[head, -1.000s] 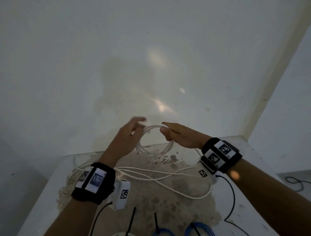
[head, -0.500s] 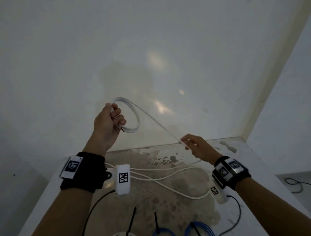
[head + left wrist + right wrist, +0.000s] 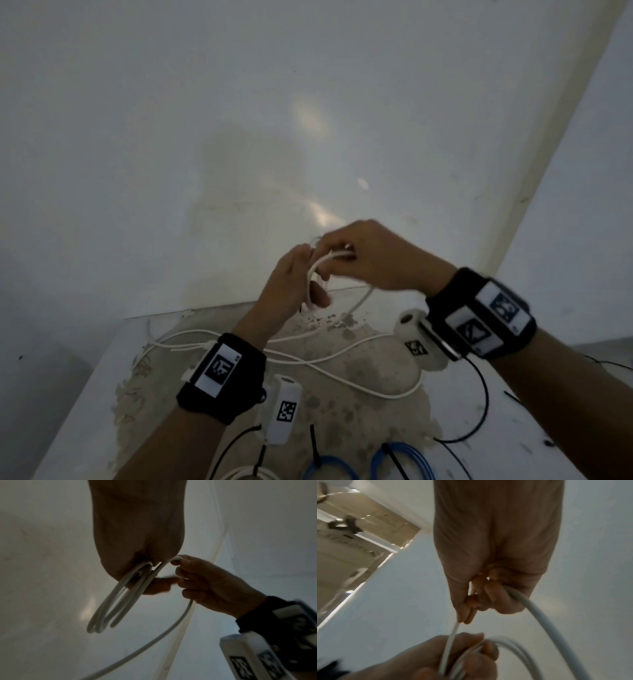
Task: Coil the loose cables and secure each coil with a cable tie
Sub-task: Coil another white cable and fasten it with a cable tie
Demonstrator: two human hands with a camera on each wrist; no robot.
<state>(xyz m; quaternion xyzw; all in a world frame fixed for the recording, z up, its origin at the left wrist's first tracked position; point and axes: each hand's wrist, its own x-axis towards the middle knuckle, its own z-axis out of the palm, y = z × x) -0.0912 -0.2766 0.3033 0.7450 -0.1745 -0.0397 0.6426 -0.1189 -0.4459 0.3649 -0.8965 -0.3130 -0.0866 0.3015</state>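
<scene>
Head view, leftmost first: gripping the white cable coil [image 3: 322,258] with the left hand [image 3: 291,284], curling the fingers through the loops and pressing the thumb across them.

Hanging how, going by the left wrist view?

Dangling below those fingers as several stacked loops, lifting clear of the table [image 3: 85,394].

Differing how from half a second back?

Closing up. Then standing well apart, stretching one straight strand between the two sets of fingers; now bringing the right hand [image 3: 370,260] right against the left fingertips, just above the coil.

And doing what with the right fingers?

Curling them shut round the strand, pinching it between thumb and forefinger, feeding it down onto the loops under the left thumb. Letting the rest trail out behind the right palm.

Meaning what for the job?

Probably laying one more turn onto the coil. Still leaving plenty of loose cable [image 3: 376,393] sprawling on the table below and behind both sets of fingers, so likely needing several more turns before reaching for any tie.

Anything further back toward the wrists?

Showing blue coils [image 3: 404,459] at the near edge, seemingly carrying black cable ties [image 3: 313,445] already; not touching either.
</scene>
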